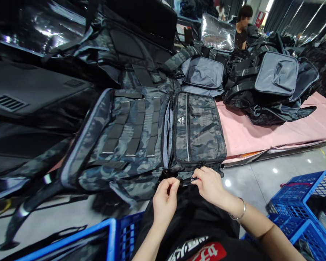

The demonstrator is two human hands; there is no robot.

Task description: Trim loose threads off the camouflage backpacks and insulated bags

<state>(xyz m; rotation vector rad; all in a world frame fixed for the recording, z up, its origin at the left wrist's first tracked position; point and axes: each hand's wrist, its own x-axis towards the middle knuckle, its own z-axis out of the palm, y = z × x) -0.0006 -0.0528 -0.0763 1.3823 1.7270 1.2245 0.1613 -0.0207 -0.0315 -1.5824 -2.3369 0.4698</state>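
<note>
A dark camouflage backpack [130, 137] lies open in front of me on the pink table [260, 134], its front pocket panel [198, 130] folded to the right. My left hand [165, 203] pinches the bag's near edge by the zipper. My right hand [210, 185], with a bracelet on the wrist, grips a small black zipper pull [191, 179] at the bottom of the pocket panel. Both hands sit at the bag's lower edge, close together.
More black and camouflage bags are piled at the left [43, 90] and at the back right [274, 83]. Blue plastic crates stand on the floor at the lower left [111, 235] and lower right [309, 210]. Another person [243, 29] sits at the far end.
</note>
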